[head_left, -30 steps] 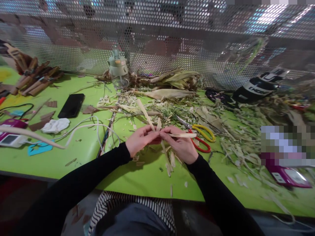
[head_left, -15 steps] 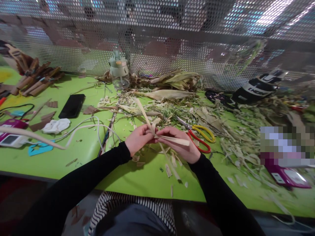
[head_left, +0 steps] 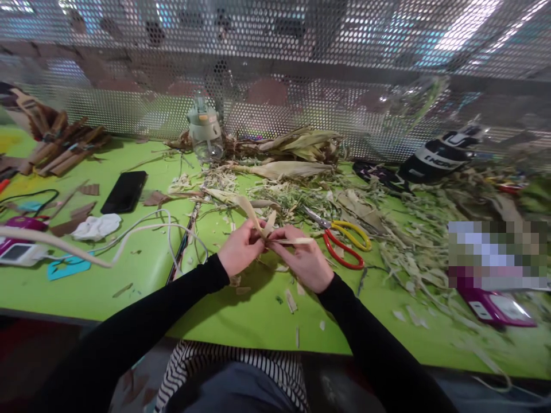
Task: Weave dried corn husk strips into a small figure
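Note:
My left hand (head_left: 239, 249) pinches pale strips of dried husk (head_left: 247, 207) near the middle of the green table (head_left: 241, 321). Touching it from the right, my right hand (head_left: 305, 261) grips the same strips where they cross. One strip end rises up and to the left, a short one stands between the hands, and another lies across my right fingers. The exact crossing is partly hidden by my fingertips. Scissors (head_left: 344, 246) with red and yellow handles lie just right of my right hand. Small husk scraps (head_left: 291, 301) are scattered below the hands.
Behind lie husk shreds, whole dried husks (head_left: 286, 169) and a clear bottle (head_left: 205, 135). To the left are a black phone (head_left: 124, 191), white cables, crumpled tissue (head_left: 97, 227) and brown bundles (head_left: 69, 146). A black bottle (head_left: 437, 158) and purple device (head_left: 495, 301) are right.
The long strip end that hung down below my hands no longer shows there. My right hand has shifted left, its fingers closer to my left hand. The camera view has shifted slightly.

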`<state>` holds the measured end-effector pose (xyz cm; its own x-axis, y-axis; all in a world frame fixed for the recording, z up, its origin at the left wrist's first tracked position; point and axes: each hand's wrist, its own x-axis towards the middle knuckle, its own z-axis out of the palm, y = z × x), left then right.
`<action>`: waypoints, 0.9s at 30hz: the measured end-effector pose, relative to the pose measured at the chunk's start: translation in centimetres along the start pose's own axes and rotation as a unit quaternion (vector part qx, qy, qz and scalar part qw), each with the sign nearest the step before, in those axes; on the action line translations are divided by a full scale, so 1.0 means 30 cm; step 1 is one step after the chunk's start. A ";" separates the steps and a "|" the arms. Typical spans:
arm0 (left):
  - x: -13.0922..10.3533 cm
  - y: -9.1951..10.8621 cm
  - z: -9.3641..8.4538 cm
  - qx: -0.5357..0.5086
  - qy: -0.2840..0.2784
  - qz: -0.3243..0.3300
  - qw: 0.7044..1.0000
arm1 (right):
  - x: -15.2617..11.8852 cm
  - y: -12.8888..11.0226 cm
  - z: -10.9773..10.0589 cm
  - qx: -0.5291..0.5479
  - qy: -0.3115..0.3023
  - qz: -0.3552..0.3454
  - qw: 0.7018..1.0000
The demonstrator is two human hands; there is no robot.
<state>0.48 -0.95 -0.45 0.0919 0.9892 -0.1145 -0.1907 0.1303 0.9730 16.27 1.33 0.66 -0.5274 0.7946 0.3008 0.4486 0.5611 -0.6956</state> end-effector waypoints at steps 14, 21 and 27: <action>-0.005 0.024 -0.026 0.102 -0.026 0.064 0.992 | -0.006 0.004 0.004 -0.022 0.053 -0.046 0.997; 0.005 0.034 -0.023 0.005 -0.034 -0.058 0.998 | 0.008 0.023 -0.001 0.126 -0.004 0.088 0.988; 0.003 0.058 -0.022 0.027 -0.001 -0.094 0.995 | 0.010 0.025 -0.006 0.068 0.029 0.041 0.996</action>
<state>-0.50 -0.60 1.11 0.1227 0.9473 -0.2961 -0.1173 0.3101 0.9435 16.57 2.03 0.33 -0.4497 0.8501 0.2740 0.3842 0.4611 -0.7999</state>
